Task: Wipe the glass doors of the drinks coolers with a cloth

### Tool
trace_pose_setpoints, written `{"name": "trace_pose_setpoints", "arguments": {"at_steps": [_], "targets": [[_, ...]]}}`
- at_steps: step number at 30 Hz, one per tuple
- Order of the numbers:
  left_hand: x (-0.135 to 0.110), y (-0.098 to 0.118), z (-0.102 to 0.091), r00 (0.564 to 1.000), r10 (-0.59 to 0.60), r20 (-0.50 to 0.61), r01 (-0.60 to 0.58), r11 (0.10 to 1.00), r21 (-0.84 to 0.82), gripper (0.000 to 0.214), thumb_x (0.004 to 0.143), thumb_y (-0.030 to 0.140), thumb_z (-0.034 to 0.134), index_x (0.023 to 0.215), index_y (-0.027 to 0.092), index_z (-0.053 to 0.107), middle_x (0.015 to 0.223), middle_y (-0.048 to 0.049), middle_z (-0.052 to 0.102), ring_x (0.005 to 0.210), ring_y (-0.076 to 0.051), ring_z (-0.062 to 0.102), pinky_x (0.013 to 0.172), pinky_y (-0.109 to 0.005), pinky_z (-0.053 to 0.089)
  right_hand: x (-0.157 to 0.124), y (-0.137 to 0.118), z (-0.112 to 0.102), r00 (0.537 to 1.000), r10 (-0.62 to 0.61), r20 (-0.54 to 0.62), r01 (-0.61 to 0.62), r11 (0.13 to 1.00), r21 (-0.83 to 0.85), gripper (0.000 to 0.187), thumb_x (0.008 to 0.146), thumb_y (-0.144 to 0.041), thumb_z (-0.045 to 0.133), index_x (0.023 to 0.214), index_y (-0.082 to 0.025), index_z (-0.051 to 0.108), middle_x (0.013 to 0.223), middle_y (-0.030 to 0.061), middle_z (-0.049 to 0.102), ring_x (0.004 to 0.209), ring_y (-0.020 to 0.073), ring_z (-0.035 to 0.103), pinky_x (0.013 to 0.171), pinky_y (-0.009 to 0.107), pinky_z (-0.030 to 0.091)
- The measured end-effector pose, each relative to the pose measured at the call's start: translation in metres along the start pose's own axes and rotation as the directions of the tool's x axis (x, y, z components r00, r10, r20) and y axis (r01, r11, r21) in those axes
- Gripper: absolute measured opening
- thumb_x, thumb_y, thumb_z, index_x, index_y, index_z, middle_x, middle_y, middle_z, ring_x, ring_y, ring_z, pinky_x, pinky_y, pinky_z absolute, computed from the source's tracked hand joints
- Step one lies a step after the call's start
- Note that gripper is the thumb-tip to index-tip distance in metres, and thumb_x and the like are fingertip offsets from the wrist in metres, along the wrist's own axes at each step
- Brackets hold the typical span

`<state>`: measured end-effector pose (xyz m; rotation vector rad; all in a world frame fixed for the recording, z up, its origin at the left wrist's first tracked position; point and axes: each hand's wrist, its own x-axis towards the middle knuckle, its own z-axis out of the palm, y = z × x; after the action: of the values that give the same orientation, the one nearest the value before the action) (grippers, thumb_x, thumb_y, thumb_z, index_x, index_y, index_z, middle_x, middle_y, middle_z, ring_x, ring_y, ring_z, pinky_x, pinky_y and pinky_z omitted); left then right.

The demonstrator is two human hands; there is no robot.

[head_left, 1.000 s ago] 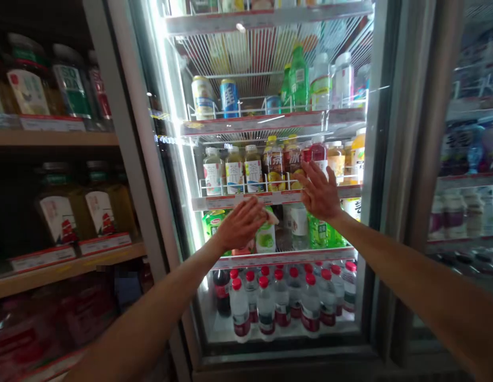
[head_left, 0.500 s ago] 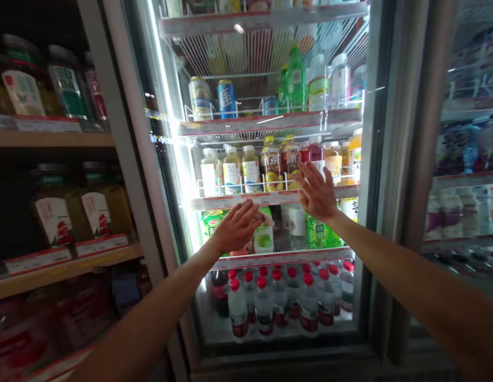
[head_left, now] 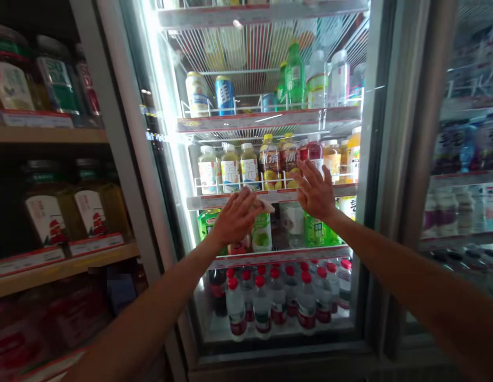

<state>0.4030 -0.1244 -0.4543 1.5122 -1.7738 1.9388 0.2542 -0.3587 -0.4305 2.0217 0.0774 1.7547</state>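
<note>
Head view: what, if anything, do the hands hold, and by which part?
The left hand covers a pale cloth-like piece, one edge poking out; gripped or pressed, I cannot tell. The right hand, spread, holds nothing.

Light strip (head_left: pixel 170 127) glaring white; left shelves (head_left: pixel 47 135) dim, slightly blurred.

The middle shelf (head_left: pixel 201 203) carries bottles (head_left: pixel 271 162); the shelf above it (head_left: pixel 246 122), cans (head_left: pixel 225 95) and bottles; the shelf below it (head_left: pixel 288 257), green packs (head_left: pixel 315 231); the floor under that shelf (head_left: pixel 215 332), red-capped bottles (head_left: pixel 262 307).
</note>
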Motion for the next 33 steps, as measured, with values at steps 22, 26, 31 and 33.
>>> {"name": "trace_pose_setpoints", "arguments": {"at_steps": [22,26,31,33], "targets": [[0.002,-0.064,-0.021,0.912,-0.377,-0.163,0.386,0.922,0.028,0.043,0.086,0.026,0.046,0.129,0.021,0.046,0.145,-0.0108,0.036,0.138,-0.027,0.024,0.110,-0.046,0.028,-0.001,-0.001,0.000,0.999,0.036,0.040,-0.034,0.999,-0.040,0.052,0.086,-0.026,0.038,0.138,-0.031,0.036,0.146,0.0012,0.036,0.138,0.0194,0.026,0.113,0.048,0.016],[0.016,-0.063,-0.014,0.826,-0.511,-0.237,0.523,0.852,-0.012,0.043,0.087,0.024,0.044,0.129,0.019,0.047,0.148,-0.0114,0.030,0.140,-0.029,0.018,0.112,-0.049,0.023,-0.002,0.000,0.001,1.000,0.011,0.008,-0.011,0.999,-0.033,0.053,0.086,-0.025,0.039,0.139,-0.031,0.033,0.148,0.0015,0.033,0.138,0.0194,0.026,0.113,0.047,0.015],[0.006,-0.007,-0.002,0.995,0.086,0.058,-0.082,0.994,-0.065,0.039,0.085,0.026,0.048,0.124,0.023,0.050,0.140,-0.0089,0.043,0.139,-0.026,0.020,0.110,-0.045,0.029,-0.002,0.000,0.000,0.998,-0.045,-0.052,0.042,0.998,-0.048,0.052,0.086,-0.023,0.041,0.137,-0.027,0.035,0.146,0.0045,0.036,0.138,0.0192,0.027,0.112,0.047,0.018],[-0.004,-0.013,-0.008,0.986,0.142,0.087,-0.137,0.989,-0.060,0.040,0.086,0.027,0.048,0.125,0.023,0.049,0.139,-0.0088,0.045,0.139,-0.026,0.023,0.109,-0.044,0.031,-0.001,0.000,0.000,0.999,-0.034,-0.037,0.032,0.998,-0.045,0.051,0.085,-0.024,0.041,0.136,-0.028,0.037,0.146,0.0042,0.035,0.138,0.0196,0.027,0.112,0.047,0.018]]}}
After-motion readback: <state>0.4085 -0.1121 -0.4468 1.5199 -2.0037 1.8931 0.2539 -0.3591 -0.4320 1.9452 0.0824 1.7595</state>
